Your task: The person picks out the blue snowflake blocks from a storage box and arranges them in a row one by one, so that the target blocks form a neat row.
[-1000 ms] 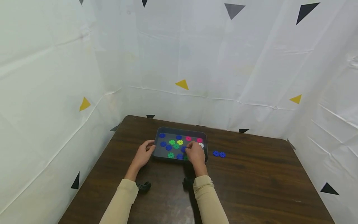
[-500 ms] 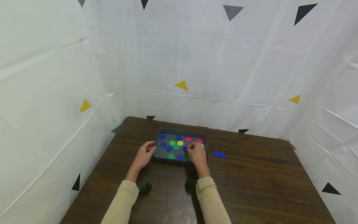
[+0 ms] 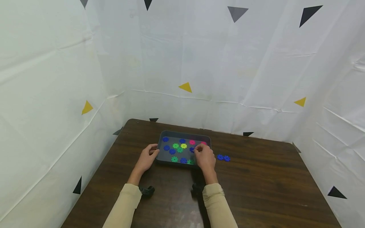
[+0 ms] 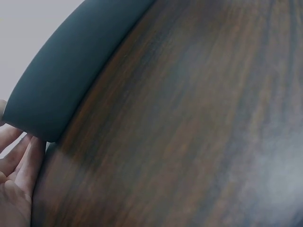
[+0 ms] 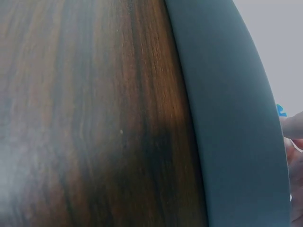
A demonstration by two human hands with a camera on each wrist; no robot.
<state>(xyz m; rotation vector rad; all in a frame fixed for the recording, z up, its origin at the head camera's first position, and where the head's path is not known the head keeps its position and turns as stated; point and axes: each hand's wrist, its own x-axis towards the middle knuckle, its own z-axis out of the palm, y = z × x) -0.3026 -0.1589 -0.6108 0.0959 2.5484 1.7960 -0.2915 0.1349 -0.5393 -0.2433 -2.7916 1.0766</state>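
One blue flower piece (image 3: 192, 150), just below the middle of the frame, is pinched at the upper left of the nearer right hand (image 3: 206, 157). The left hand (image 3: 146, 157) grips the left end of the gray tray (image 3: 182, 135), long from left to right.

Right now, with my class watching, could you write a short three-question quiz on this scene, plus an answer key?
1. Multiple choice: What colour are the two flower-shaped pieces lying on the table beside the tray? A) pink B) blue C) yellow
2. True or false: The left hand is at the tray's left end.
3. Which of the hands pinches a blue piece?

Key: 1. B; 2. True; 3. The right hand.
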